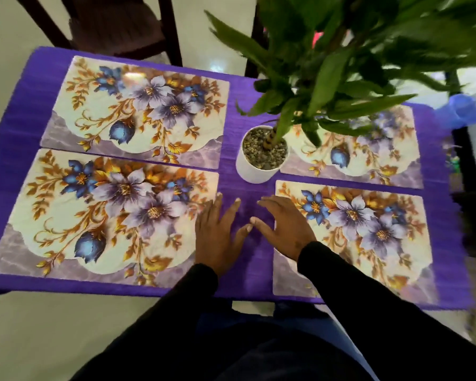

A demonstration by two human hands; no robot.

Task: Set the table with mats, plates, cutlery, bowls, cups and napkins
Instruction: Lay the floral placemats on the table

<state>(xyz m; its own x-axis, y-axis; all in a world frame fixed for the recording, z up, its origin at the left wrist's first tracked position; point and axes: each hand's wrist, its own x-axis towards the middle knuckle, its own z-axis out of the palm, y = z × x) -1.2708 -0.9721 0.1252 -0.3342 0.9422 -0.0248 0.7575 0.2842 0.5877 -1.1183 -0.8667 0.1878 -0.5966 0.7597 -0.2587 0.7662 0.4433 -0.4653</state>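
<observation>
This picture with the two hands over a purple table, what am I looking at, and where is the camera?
No machine here: a person wears a camera on the head, looking down at their own hands. The left hand and right hand lie open and flat, holding nothing. The table has a purple cloth with four flowered mats: near left mat, far left mat, near right mat, far right mat. In the middle stands a white pot of pebbles holding a leafy plant. No plates, cutlery, bowls, cups or napkins show.
</observation>
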